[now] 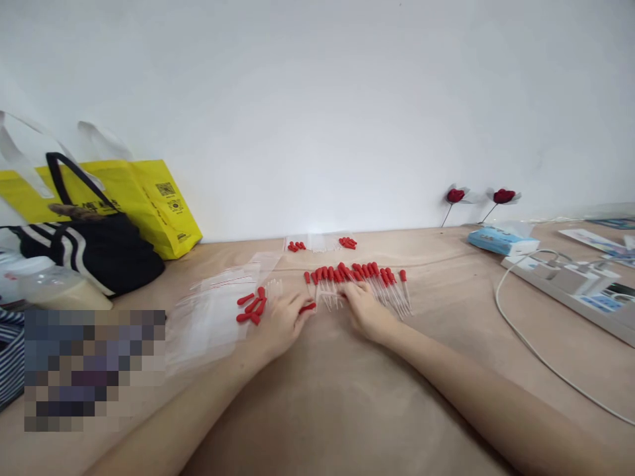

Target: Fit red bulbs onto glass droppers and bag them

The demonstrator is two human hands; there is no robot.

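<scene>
Between the thumb and fingers of my left hand [280,327], a red rubber dropper bulb [308,307] is pinched, lying almost level. My right hand [367,309] is curled with its fingertips down among clear pipette tubes; whatever it grips is hidden. Beyond and beside it runs a row of droppers [403,291] with red bulbs pointing away from me. Just left of my left hand, several loose red bulbs [255,305] rest on clear plastic bags [211,324]. A few bare clear tubes [274,284] show behind that hand.
Against the wall lies another clear bag [317,242] with red bulbs at both ends. A yellow bag [169,211], a black bag [114,251] and a bottle [64,284] stand left. On the right are a tissue pack [501,240], a power strip [590,301] and a white cable [526,347].
</scene>
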